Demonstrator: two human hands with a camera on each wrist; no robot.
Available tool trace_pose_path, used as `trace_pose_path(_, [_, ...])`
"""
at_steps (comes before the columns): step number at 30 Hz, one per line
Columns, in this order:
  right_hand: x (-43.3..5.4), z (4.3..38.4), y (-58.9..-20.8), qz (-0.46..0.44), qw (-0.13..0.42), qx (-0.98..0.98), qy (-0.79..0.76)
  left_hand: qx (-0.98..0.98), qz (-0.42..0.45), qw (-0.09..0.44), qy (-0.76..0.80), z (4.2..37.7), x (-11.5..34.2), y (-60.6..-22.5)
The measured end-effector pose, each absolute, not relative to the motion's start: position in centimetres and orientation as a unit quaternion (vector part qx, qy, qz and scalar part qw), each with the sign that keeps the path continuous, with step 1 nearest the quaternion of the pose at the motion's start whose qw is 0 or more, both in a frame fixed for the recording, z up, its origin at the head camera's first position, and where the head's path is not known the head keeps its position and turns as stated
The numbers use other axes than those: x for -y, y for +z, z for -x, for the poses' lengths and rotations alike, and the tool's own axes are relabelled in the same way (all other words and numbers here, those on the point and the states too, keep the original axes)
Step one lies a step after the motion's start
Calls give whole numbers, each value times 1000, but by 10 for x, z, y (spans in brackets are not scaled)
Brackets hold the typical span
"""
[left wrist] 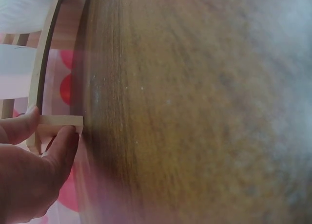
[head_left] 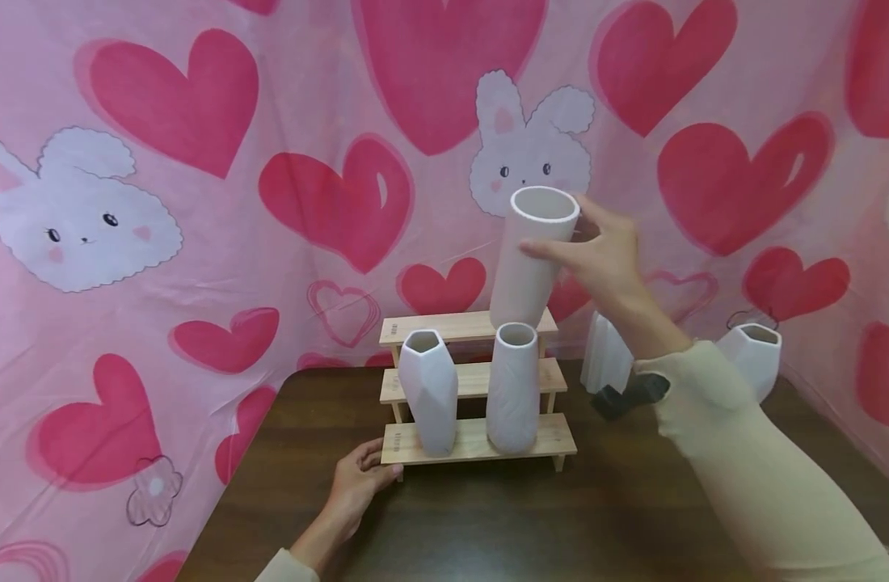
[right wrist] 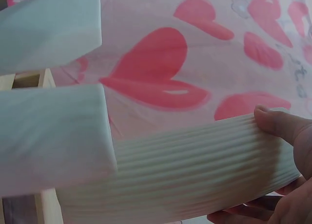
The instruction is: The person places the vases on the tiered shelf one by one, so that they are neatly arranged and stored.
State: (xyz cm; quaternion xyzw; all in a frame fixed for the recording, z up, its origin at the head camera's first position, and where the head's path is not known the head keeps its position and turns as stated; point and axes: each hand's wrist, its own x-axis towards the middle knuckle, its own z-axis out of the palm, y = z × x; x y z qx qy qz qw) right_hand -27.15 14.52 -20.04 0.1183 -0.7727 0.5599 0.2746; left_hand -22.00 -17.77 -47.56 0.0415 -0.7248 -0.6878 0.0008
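My right hand [head_left: 608, 250] grips a tall white ribbed vase [head_left: 524, 271] near its rim, thumb on one side and fingers on the other. The vase leans slightly, its base at the top step of a three-step wooden stand [head_left: 473, 436]; whether it touches the step cannot be told. Fine ribs along the vase [right wrist: 195, 170] show in the right wrist view. With my left hand [head_left: 356, 483] I pinch the stand's front left corner; in the left wrist view the fingers touch its leg [left wrist: 61, 120]. A faceted white vase [head_left: 430, 396] and a rounded white vase [head_left: 513, 396] stand on the bottom step.
To the right of the stand, a white fluted vase [head_left: 606, 356] stands partly behind my right forearm. Farther right is another faceted white vase [head_left: 753, 360], partly hidden by the sleeve. A pink heart-patterned cloth [head_left: 197, 323] hangs behind the dark wooden table [head_left: 473, 525].
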Motion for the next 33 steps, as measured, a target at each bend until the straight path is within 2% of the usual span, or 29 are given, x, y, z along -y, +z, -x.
trace_pose_path(6, [-126,279,-206,-144,276,758,573,719,-43,1,-693,222,178,-477])
trace_pose_path(16, [-101,282,-219,-168,238,762,578,717,-46,-2,-696,225,173,-480])
trace_pose_path(33, [-69,293,-237,-154,200,793,555,723,-48,2,-689,224,175,-475])
